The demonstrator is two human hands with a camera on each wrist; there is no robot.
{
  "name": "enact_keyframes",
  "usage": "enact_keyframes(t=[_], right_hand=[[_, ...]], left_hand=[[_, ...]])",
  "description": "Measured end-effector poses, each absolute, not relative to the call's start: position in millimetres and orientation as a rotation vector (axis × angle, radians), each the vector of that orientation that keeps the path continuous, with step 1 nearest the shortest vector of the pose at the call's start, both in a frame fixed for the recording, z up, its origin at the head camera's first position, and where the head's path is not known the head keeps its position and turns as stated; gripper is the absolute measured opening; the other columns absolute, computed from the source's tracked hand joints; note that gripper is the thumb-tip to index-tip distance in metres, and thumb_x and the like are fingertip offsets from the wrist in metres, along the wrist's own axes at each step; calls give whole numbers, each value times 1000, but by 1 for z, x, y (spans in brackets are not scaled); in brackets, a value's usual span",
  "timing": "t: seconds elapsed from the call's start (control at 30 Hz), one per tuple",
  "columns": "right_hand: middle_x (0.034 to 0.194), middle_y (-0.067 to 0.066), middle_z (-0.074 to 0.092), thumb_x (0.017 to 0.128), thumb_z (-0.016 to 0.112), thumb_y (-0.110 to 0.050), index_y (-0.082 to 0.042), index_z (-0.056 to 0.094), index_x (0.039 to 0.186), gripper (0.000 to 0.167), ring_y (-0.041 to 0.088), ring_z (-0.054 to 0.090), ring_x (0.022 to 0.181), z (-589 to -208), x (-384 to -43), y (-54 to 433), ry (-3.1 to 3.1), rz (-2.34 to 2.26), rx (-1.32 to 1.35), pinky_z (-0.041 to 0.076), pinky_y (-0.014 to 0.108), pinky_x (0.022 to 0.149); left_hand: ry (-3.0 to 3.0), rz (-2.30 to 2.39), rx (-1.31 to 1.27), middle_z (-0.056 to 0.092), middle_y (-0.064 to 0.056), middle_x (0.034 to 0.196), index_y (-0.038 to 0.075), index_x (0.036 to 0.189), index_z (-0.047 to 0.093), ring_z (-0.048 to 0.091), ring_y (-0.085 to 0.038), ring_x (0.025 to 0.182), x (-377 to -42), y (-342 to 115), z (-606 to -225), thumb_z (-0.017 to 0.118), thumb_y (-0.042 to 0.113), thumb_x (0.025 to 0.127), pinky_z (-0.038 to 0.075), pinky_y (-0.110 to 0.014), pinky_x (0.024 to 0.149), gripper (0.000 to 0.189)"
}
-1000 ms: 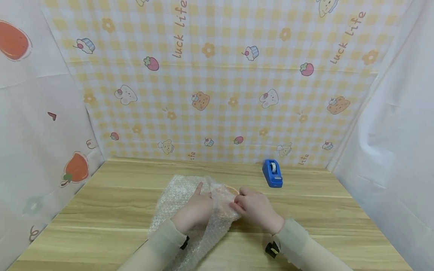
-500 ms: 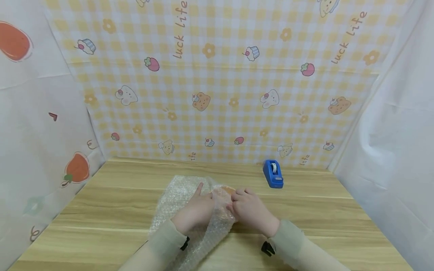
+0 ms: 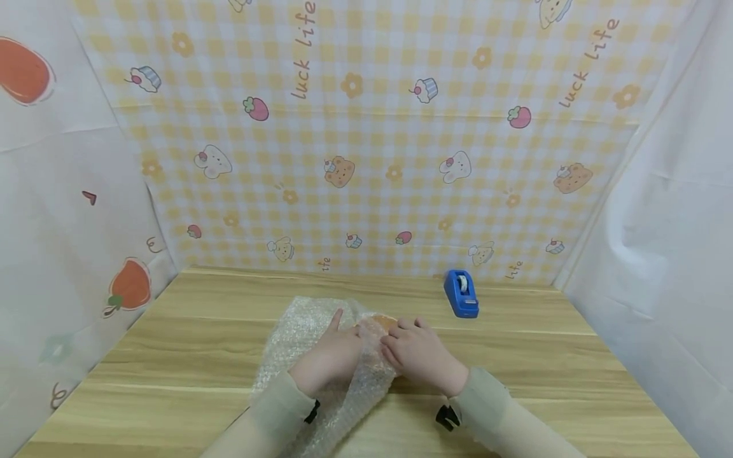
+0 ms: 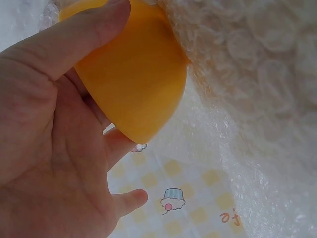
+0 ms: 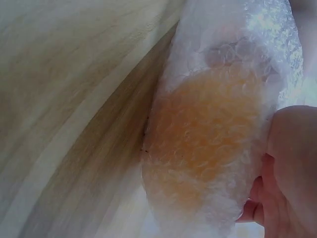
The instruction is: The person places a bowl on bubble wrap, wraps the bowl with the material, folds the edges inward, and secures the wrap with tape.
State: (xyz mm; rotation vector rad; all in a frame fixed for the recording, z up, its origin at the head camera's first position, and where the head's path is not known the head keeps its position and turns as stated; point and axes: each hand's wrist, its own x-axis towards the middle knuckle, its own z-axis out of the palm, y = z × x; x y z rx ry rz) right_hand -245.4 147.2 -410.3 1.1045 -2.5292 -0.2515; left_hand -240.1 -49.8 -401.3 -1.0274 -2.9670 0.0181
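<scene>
Near edge: pale wood-grain desk (image 3: pixel 217 312); a sheet of clear, pebbled plastic bubble wrap (image 3: pixel 294 324) slants down towards it, left of centre, and leaves my head view.
Left hand (image 3: pixel 335 356): thumb over a smooth yellow-orange curved object (image 4: pixel 141 84), fingers behind; I read a pinch, little finger sticking out.
Right hand (image 3: pixel 420 356): fingers curled onto the folded film along the object's right side.
Object: mid-desk between both hands, partly covered; flank tapers to a blunt end, seems rigid; full shape hidden.
Technique, my judgement: I would steady the object with the left thumb and draw the fold snug; the slick surface could slip, the bubbles spring back.
Far edge, right of centre: blue tape dispenser (image 3: pixel 461 294), well apart.
Beyond: yellow-and-white checked cloth (image 3: pixel 389 137).
</scene>
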Motion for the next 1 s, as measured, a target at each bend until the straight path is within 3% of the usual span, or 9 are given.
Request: enact_keyframes(t=[0.1,0.3,0.37,0.43,0.6,0.8,0.87,1.0], right_hand=[[92,-6,63,101,47,-33,-20,74,102,30,15,49,81,-412,-247,148,-2574,-250,1099,31,29,63],[73,-7,37,99,46,-30,-24,57,68,34,15,32,69,-416,-250,146,-2628,-227,1080,23,30,60],[72,-7,36,98,46,-28,-24,53,63,36,15,31,69,-417,-250,145,-2638,-221,1072,22,30,61],[78,-7,47,98,46,-27,-23,55,63,36,15,37,73,-418,-250,144,-2645,-195,1065,25,30,63],[106,-5,64,98,44,-25,-19,70,76,34,15,50,95,-419,-250,143,-2672,-119,1063,33,33,73],[103,-4,67,100,43,-25,-18,74,93,33,16,53,97,-419,-249,143,-2685,-81,1087,33,34,73],[105,-4,68,101,43,-26,-18,74,103,32,17,54,99,-418,-248,143,-2689,-70,1089,33,34,73],[111,-3,68,102,40,-29,-17,69,119,36,18,55,107,-417,-247,144,-2721,-56,1078,33,36,74]], left_hand=[[-2961,30,-1037,67,2,120,15,96,76,49,-17,128,-241,-49,-402,69,12,84,10,-57,114,15],[-2970,-14,-1040,69,3,114,17,89,75,50,-18,127,-242,-47,-403,67,7,84,10,-58,114,13],[-2982,-24,-1035,70,3,112,19,88,73,49,-18,128,-243,-47,-404,67,5,84,9,-58,114,16],[-2992,-25,-1027,70,3,112,21,89,71,49,-18,128,-243,-47,-404,67,3,84,8,-58,114,18],[-2986,-29,-1023,70,3,111,21,97,70,49,-18,128,-244,-48,-405,66,1,83,8,-58,114,25],[-2978,-28,-1040,67,1,120,20,99,72,48,-19,129,-246,-49,-407,65,4,85,6,-58,114,22],[-2974,-33,-1053,63,0,128,17,109,71,47,-19,130,-246,-49,-408,65,5,85,6,-58,114,27],[-2973,-67,-1083,60,3,131,22,125,66,45,-20,132,-247,-50,-409,66,12,88,5,-60,113,38]])
